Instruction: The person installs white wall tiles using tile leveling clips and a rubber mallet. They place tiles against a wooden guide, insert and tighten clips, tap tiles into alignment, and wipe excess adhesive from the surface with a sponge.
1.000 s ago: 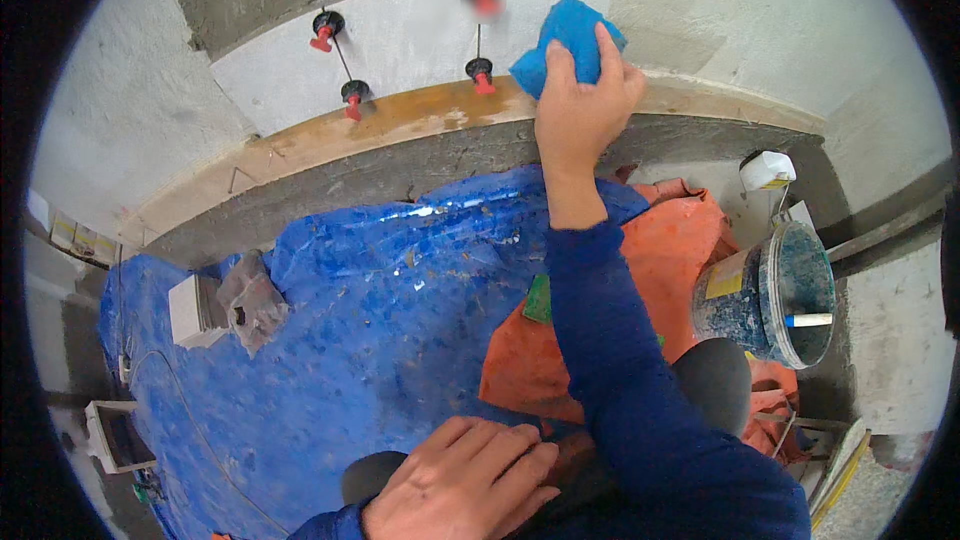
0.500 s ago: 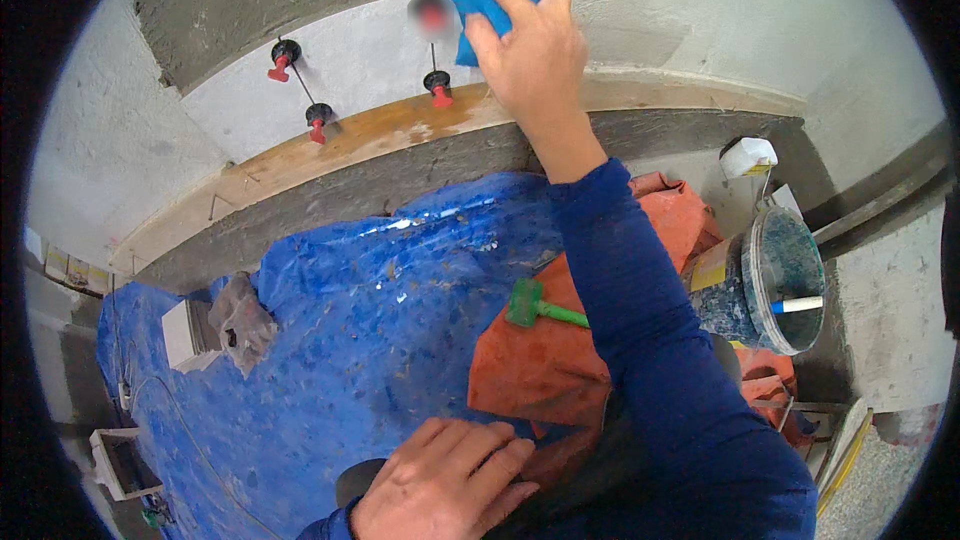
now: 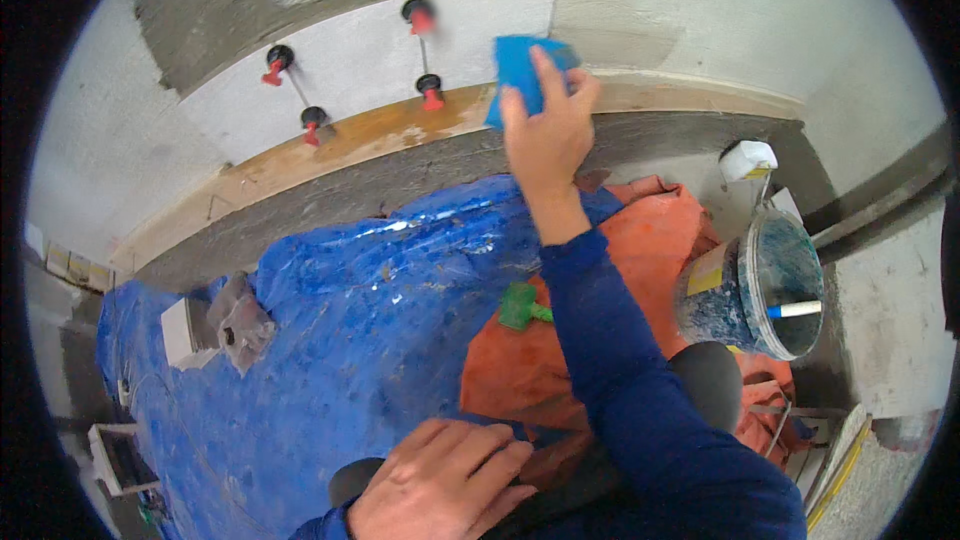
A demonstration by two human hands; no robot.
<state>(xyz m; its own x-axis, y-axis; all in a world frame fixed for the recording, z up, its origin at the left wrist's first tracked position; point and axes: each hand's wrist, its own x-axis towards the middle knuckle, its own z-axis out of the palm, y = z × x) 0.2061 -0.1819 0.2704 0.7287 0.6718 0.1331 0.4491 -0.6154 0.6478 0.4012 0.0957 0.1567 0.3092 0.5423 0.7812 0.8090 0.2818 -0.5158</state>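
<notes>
My right hand (image 3: 556,125) grips a blue cloth (image 3: 522,80) between thumb and fingers. The cloth lies over the right end of a white tile strip (image 3: 365,50) and the wooden batten (image 3: 370,132) below it. Left of that hand, black round fittings with red handles (image 3: 428,92) sit on the strip, joined in pairs by thin rods. Low in the view, my left hand (image 3: 445,480) rests near my lap, its fingers loosely extended and holding nothing visible.
A blue tarp (image 3: 350,340) covers the floor, with an orange sheet (image 3: 520,365) at its right. A green mallet (image 3: 518,306) lies there, its handle partly hidden by my right forearm. A dirty bucket (image 3: 745,285) holds a white-and-blue handle. Stacked tiles (image 3: 187,333) stand at left.
My right hand has moved down with the blue cloth, from the tile strip's upper right part toward the batten. The strip's right end now shows. My left hand has stayed in place.
</notes>
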